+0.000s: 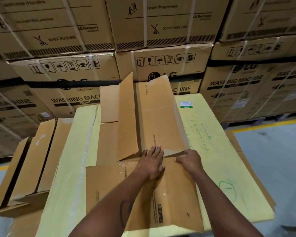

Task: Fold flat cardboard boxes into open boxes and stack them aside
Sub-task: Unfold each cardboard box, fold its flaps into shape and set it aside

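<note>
A long brown cardboard box [154, 117] lies on the yellow sheet [212, 142], partly opened, with one long flap [126, 113] standing up at its left. My left hand [151, 162] presses flat, fingers spread, on the box's near end where a flap meets the body. My right hand [189, 159] is curled around the edge of a near flap [178, 194] just to the right of it. The two hands are close together, almost touching.
Folded brown boxes [29, 161] lie stacked at the left of the yellow sheet. A wall of large strapped washing machine cartons [161, 40] fills the back. Grey floor with a yellow line [270, 124] shows at the right.
</note>
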`<action>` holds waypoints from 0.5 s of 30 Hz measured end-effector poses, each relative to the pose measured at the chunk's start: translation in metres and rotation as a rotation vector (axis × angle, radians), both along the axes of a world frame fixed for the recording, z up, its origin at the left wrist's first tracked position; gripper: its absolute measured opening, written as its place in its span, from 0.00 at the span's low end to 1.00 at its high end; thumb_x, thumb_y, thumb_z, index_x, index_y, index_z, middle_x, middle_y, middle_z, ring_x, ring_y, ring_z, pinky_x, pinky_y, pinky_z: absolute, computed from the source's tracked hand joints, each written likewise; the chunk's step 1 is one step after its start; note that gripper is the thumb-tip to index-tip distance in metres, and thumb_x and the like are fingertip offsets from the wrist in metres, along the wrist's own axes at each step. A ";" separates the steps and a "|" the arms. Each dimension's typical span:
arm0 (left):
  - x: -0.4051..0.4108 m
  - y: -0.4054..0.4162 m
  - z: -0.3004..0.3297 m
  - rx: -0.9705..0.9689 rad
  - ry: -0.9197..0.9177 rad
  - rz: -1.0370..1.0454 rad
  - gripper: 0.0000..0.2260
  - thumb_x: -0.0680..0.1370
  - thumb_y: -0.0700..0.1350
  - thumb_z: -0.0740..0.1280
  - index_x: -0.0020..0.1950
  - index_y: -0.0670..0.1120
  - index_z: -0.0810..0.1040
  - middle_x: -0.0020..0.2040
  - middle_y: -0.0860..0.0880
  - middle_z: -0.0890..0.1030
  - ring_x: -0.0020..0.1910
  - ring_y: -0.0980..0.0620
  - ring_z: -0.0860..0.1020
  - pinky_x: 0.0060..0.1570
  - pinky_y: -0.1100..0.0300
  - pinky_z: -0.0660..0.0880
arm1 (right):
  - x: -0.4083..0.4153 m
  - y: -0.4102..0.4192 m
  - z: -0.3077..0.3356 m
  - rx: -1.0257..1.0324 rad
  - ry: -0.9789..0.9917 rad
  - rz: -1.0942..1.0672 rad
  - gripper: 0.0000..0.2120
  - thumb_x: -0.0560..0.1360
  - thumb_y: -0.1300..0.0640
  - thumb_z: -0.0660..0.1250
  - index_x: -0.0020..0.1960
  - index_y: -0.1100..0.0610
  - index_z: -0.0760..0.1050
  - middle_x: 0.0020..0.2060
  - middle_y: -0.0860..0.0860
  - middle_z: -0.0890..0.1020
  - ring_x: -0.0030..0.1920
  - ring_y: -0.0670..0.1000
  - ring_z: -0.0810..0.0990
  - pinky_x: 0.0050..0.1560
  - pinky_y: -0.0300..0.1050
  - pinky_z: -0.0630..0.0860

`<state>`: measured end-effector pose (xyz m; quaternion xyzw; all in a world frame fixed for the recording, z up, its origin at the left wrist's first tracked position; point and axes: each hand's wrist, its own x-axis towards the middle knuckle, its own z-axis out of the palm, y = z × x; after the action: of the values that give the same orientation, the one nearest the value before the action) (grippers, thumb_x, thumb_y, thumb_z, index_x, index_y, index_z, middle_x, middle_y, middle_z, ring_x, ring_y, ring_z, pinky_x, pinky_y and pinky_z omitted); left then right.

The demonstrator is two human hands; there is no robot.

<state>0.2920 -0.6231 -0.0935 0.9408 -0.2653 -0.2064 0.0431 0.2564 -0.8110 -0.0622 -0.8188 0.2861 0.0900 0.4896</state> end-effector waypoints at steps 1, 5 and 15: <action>0.000 0.005 -0.006 -0.041 0.019 0.047 0.32 0.86 0.57 0.55 0.85 0.49 0.45 0.85 0.49 0.40 0.83 0.48 0.40 0.80 0.44 0.45 | 0.000 -0.003 -0.009 -0.070 0.003 -0.049 0.20 0.66 0.58 0.82 0.55 0.59 0.83 0.49 0.55 0.86 0.50 0.57 0.84 0.49 0.46 0.78; 0.016 0.044 -0.038 -0.147 0.150 0.435 0.32 0.85 0.59 0.56 0.85 0.55 0.44 0.83 0.56 0.33 0.83 0.46 0.48 0.75 0.41 0.65 | 0.005 -0.012 -0.049 -0.091 -0.008 -0.141 0.44 0.63 0.55 0.86 0.75 0.59 0.70 0.65 0.63 0.80 0.65 0.63 0.78 0.58 0.51 0.74; 0.006 0.137 -0.117 0.108 0.130 0.562 0.30 0.83 0.66 0.55 0.83 0.67 0.44 0.84 0.56 0.36 0.83 0.40 0.40 0.74 0.28 0.49 | 0.006 -0.031 -0.142 -0.365 -0.033 0.112 0.20 0.72 0.59 0.78 0.62 0.62 0.80 0.60 0.62 0.72 0.60 0.64 0.78 0.58 0.46 0.72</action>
<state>0.2976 -0.4866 -0.2109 0.9632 0.0206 -0.2601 0.0655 0.2625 -0.8421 -0.2038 -0.9100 0.2437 0.0502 0.3317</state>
